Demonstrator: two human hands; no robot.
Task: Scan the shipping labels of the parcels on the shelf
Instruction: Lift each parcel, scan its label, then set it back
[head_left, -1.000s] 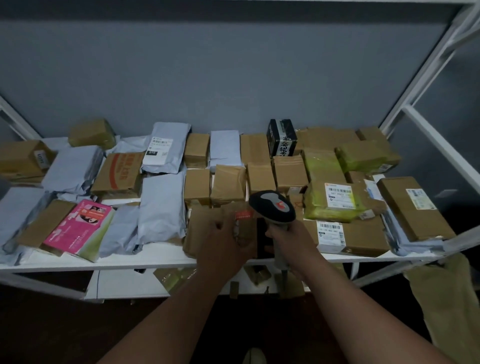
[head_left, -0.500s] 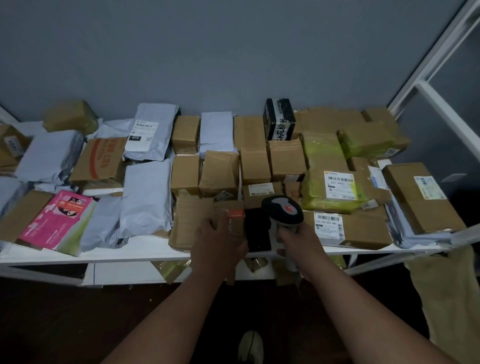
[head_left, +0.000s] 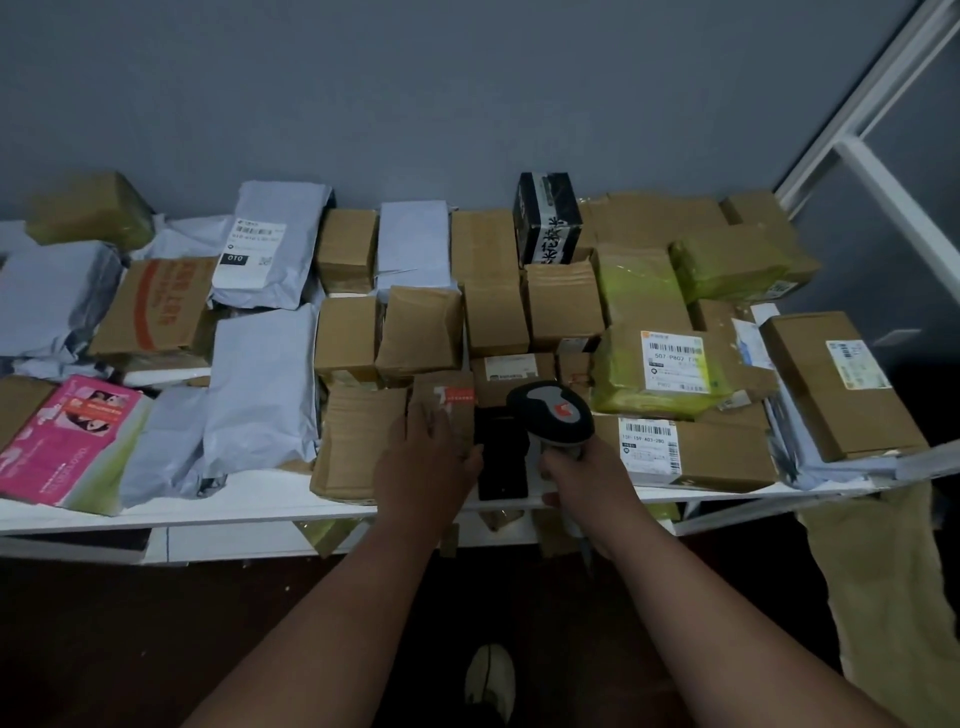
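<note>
Many cardboard boxes and grey mailer bags lie on a white shelf (head_left: 249, 506). My left hand (head_left: 423, 467) grips a small brown parcel with a red label (head_left: 449, 402) at the shelf's front middle. My right hand (head_left: 584, 475) holds a black and grey barcode scanner (head_left: 550, 413) by its handle, its head just right of that parcel. A dark flat item (head_left: 501, 457) lies between my hands. Right of the scanner sits a brown box with a white barcode label (head_left: 649, 447). Behind it is a yellow-green wrapped parcel with a label (head_left: 675, 361).
A pink printed box (head_left: 67, 441) lies at the front left. A black box with white characters (head_left: 545, 215) stands at the back. White frame bars (head_left: 883, 171) rise on the right. A tan sack (head_left: 893, 597) hangs below the right end. More parcels sit on the lower shelf (head_left: 332, 535).
The view has shifted down and closer to the shelf. My left hand has set the small brown parcel lower on the shelf front; the scanner has stayed beside it.
</note>
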